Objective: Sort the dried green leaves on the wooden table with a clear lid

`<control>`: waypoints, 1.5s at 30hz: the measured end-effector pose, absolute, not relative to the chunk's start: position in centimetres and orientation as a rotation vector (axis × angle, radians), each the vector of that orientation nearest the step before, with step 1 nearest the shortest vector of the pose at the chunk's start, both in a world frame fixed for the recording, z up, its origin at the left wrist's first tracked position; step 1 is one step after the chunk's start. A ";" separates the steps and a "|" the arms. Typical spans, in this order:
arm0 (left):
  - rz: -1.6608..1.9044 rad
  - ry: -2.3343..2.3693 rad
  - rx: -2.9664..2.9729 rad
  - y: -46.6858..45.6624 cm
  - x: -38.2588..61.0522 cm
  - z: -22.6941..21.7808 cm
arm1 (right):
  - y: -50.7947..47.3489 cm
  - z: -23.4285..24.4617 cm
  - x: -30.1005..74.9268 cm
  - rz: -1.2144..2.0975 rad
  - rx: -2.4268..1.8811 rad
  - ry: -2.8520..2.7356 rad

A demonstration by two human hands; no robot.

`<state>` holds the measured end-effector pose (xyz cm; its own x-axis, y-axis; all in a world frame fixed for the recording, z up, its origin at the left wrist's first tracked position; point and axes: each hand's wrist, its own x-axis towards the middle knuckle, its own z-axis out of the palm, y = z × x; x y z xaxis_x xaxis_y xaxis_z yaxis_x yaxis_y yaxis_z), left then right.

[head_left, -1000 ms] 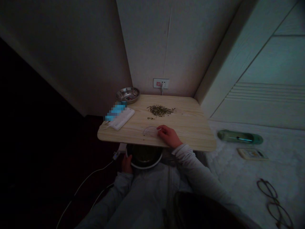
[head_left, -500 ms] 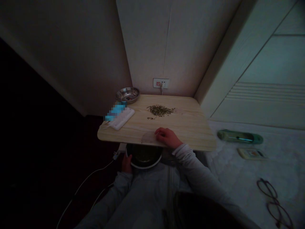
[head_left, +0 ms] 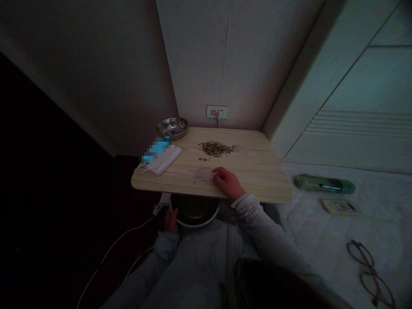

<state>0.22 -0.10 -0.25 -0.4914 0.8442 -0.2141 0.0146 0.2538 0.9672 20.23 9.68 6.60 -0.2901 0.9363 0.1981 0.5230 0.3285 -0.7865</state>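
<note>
Dim corner, small wooden table (head_left: 257,171) | right hand (head_left: 227,182) resting at table's 6 o'clock edge, fingertips pinching clear plastic scraper (head_left: 203,174) | seed pile (head_left: 215,149) lying toward 12 | left hand (head_left: 171,220) gripping bowl (head_left: 194,212) below the edge

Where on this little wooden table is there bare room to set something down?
The light wooden table is bare along its right side, between the scattered pile of small dark green bits and the right edge. The left end is crowded by the steel bowl and white flat box; the right hand occupies the near middle.
</note>
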 end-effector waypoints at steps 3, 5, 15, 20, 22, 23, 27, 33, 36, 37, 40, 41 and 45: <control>1.352 1.704 0.765 -0.1 0.2 -0.3 | 9.7 6.6 20.2 0.767 -1.281 -2.008; 1.365 1.695 0.753 0.0 0.2 -0.4 | 9.6 6.6 20.2 0.762 -1.274 -2.054; 1.368 1.749 0.817 -0.2 0.5 0.0 | 9.4 7.1 20.3 0.750 -1.251 -2.149; 1.342 1.763 0.825 0.0 0.2 -0.3 | 9.3 7.3 20.3 0.760 -1.220 -2.173; 1.319 1.778 0.807 0.1 0.1 -0.5 | 9.2 7.4 20.3 0.763 -1.207 -2.185; 1.312 1.781 0.798 0.1 0.0 -0.6 | 9.2 7.4 20.2 0.763 -1.203 -2.190; 1.328 1.737 0.805 0.0 0.1 -0.5 | 9.1 7.5 20.3 0.765 -1.174 -2.209; 1.347 1.701 0.856 -0.2 0.3 0.0 | 9.2 7.4 20.3 0.800 -1.133 -2.230; 1.343 1.732 0.851 -0.1 0.2 -0.2 | 9.2 7.4 20.3 0.792 -1.132 -2.225; 1.341 1.740 0.849 -0.1 0.2 -0.3 | 9.2 7.4 20.3 0.794 -1.133 -2.222; 1.348 1.750 0.830 -0.1 0.1 -0.6 | 9.1 7.4 20.4 0.806 -1.131 -2.217; 1.364 1.746 0.817 -0.1 0.1 -0.7 | 9.1 7.4 20.4 0.813 -1.127 -2.213; 1.421 1.685 0.792 -0.1 0.2 -0.6 | 9.1 7.4 20.4 0.802 -1.143 -2.205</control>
